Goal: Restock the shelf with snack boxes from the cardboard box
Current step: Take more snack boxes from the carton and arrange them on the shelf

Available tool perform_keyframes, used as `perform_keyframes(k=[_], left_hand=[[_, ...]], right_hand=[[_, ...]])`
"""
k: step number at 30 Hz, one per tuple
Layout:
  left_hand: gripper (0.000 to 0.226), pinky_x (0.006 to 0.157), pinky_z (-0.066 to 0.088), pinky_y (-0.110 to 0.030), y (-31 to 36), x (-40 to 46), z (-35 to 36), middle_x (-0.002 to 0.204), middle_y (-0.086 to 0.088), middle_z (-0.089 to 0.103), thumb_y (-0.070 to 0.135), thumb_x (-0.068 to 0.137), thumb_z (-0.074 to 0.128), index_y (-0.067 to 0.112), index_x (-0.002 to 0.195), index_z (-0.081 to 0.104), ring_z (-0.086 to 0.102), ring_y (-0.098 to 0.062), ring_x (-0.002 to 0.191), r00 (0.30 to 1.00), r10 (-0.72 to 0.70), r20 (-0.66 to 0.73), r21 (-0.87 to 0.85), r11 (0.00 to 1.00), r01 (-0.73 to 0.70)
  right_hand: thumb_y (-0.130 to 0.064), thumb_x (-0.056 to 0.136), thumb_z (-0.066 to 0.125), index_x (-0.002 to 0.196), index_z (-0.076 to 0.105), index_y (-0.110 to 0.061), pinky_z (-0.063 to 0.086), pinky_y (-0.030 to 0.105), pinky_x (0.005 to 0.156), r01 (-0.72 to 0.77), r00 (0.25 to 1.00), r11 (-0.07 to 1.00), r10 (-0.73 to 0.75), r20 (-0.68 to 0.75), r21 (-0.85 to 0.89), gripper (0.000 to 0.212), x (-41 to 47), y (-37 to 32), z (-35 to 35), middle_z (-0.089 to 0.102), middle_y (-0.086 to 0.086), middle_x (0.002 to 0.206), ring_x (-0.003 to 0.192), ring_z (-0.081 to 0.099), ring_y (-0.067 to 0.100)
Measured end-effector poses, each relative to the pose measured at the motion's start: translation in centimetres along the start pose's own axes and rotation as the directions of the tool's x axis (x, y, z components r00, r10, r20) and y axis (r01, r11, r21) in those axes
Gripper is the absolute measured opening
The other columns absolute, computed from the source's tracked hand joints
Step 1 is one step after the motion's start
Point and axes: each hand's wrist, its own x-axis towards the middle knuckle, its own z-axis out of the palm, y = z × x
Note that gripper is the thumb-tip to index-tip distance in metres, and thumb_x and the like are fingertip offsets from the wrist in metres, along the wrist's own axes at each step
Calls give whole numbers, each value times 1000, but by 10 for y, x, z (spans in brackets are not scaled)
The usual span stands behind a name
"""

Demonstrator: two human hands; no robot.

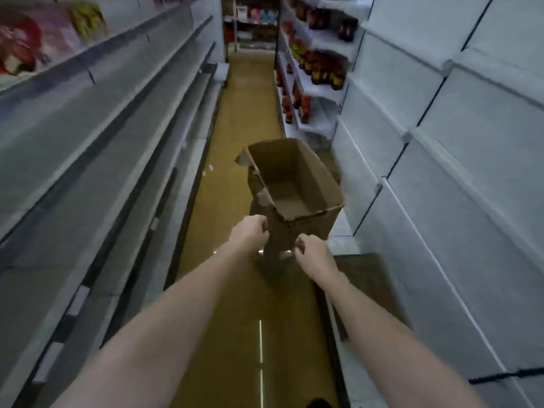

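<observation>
I have both hands out in front of me over the aisle, a little way apart, and each is curled into a loose fist. The left hand (250, 232) sits just beside the near left corner of the open brown cardboard box (294, 184); its fingers are folded under, and I cannot tell whether they pinch the box edge or merely hover by it. The right hand (313, 250) is lower, against the box's near wall, fingers also tucked in (whether it holds a flap or anything at all is hidden behind the knuckles).

The cardboard box stands just beyond my hands on the glossy yellow-brown floor (235, 119), top open, with a torn flap hanging on its far left side. What I can see of its inside is bare cardboard bottom.

To the left of my hands run long grey metal shelves (117, 119), tier above tier, with blurred pink and red packages (35, 39) on the topmost one. To the right rises a wall of pale white shelf panels (441, 142), and beyond the box, further down that side, stand dark bottles with red and yellow labels (321, 66). A flat brown cardboard sheet (368, 290) lies on the floor just right of my right forearm.
</observation>
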Motion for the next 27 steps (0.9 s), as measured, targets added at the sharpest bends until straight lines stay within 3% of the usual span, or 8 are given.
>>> perform_keyframes(k=[7, 12, 20, 27], left_hand=[[7, 69, 60, -28, 5, 126, 35, 89, 6, 67, 23, 97, 58, 26, 99, 64, 66, -7, 78, 998, 27, 51, -32, 999, -25], [19, 76, 55, -28, 18, 223, 64, 103, 4, 65, 17, 95, 58, 22, 113, 61, 64, -14, 94, 997, -6, 83, -46, 999, 10], [16, 81, 56, -32, 16, 324, 92, 102, 1, 66, 13, 94, 56, 15, 108, 62, 64, -16, 93, 986, -120, 114, -5, 993, 121], [9, 79, 52, -33, 4, 387, 118, 98, -2, 58, 9, 91, 55, 14, 97, 56, 59, -21, 94, 964, -37, 263, 156, 988, -5]], right_hand=[[-24, 99, 56, 106, 63, -21, 54, 30, 85, -94, 995, 994, 91, 48, 64, 10, 118, 42, 20, 60, -2, 105, 97, 61, 17], [-24, 99, 58, 135, 56, -17, 48, 37, 103, -139, 985, 984, 126, 115, 115, 37, 219, 74, 32, 59, 3, 129, 121, 56, 23], [-22, 98, 59, 123, 61, -20, 49, 29, 93, -195, 965, 965, 156, 210, 175, 26, 333, 116, 45, 61, -1, 116, 108, 59, 16], [-21, 96, 60, 117, 62, -18, 48, 32, 92, -269, 931, 945, 206, 302, 186, 21, 382, 133, 73, 60, 1, 114, 108, 59, 20]])
